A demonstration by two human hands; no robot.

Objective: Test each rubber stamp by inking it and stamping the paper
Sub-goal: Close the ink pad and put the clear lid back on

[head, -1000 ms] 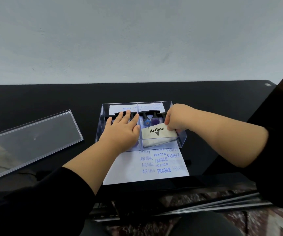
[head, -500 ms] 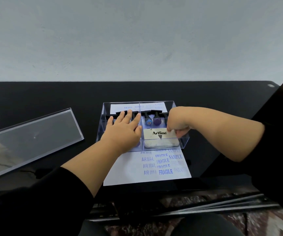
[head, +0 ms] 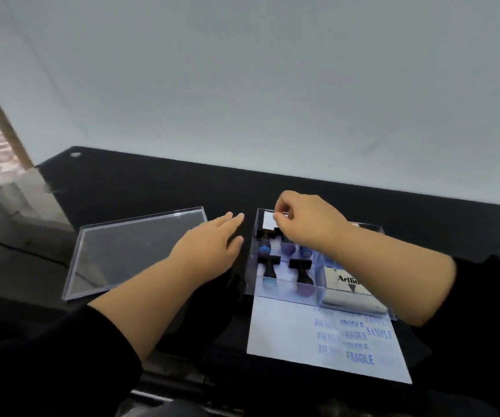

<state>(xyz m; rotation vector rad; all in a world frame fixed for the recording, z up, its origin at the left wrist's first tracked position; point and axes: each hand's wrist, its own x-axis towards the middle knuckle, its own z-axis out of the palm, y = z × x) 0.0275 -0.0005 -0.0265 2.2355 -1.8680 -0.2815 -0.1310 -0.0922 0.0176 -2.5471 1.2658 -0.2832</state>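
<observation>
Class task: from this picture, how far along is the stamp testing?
Done: the paper carries AIR MAIL, FRAGILE and SAMPLE prints; stamps and ink pad lie in the box. In hand: right hand curled at the box's far edge, left hand beside the lid. Left: seemingly closing the box.

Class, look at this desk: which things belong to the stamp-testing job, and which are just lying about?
Belong to the job:
rubber stamps in the clear box
Artline ink pad
stamped paper
left hand, right hand

Lying about:
clear lid on the black table
</observation>
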